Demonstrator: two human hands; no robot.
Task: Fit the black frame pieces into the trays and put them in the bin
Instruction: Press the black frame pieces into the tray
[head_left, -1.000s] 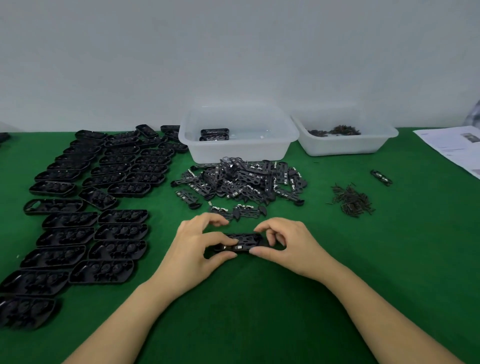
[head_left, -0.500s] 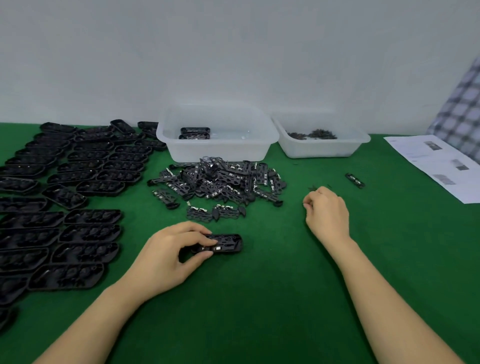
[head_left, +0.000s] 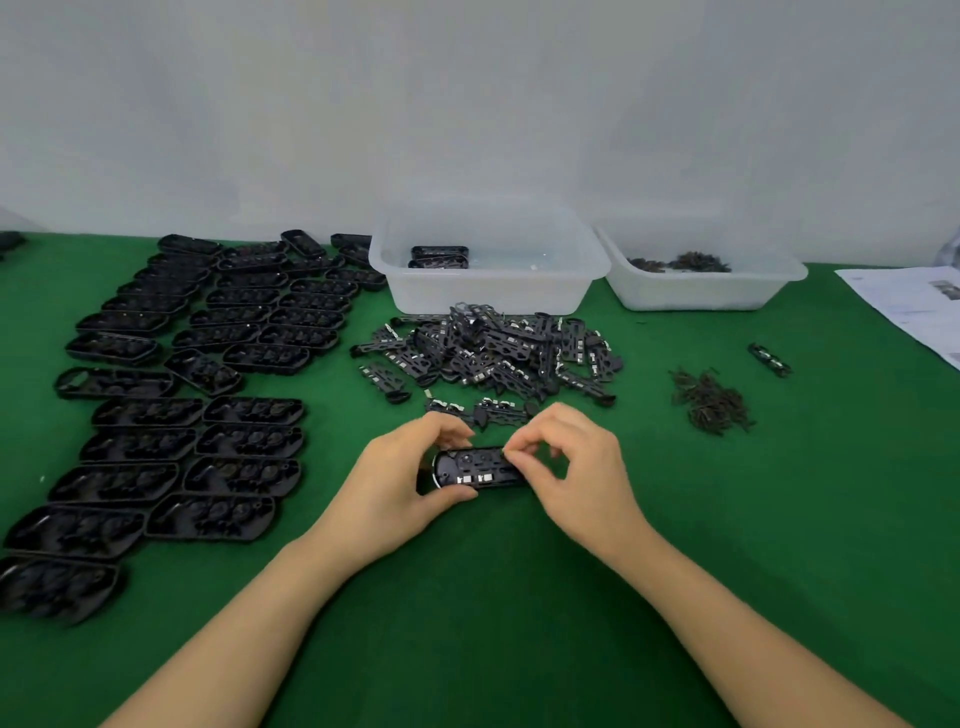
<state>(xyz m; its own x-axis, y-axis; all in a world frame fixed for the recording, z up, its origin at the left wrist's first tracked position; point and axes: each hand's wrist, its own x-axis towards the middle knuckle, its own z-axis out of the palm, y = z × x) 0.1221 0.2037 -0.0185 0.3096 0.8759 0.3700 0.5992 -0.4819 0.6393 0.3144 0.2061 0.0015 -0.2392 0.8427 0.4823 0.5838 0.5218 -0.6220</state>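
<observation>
1. The left hand (head_left: 402, 478) grips the left end of a black tray (head_left: 475, 467) that lies on the green table cover (head_left: 519, 597), thumb curled along its near edge and fingers over the far edge.
2. The right hand (head_left: 576, 467) pinches thumb and forefinger together at the tray's far right rim; what sits between the fingertips is too small to tell.
3. A frame piece with pale metal tabs lies inside the held tray.
4. At 12 o'clock from the hands, a heap of loose black frame pieces (head_left: 493, 348) lies on the cover.
5. Beyond that heap stands a clear plastic bin (head_left: 488, 291) with two filled trays (head_left: 439, 257) inside at its left.
6. At 1 o'clock, a second clear bin (head_left: 701, 291) holds small dark parts.
7. At 2 o'clock lies a pile of small dark pins (head_left: 709, 400), with a single frame piece (head_left: 769, 359) just beyond it.
8. From 9 to 11 o'clock, rows of empty black trays (head_left: 208, 374) cover the table's left side.
9. Printed paper sheets (head_left: 914, 306) lie at the far right edge.
</observation>
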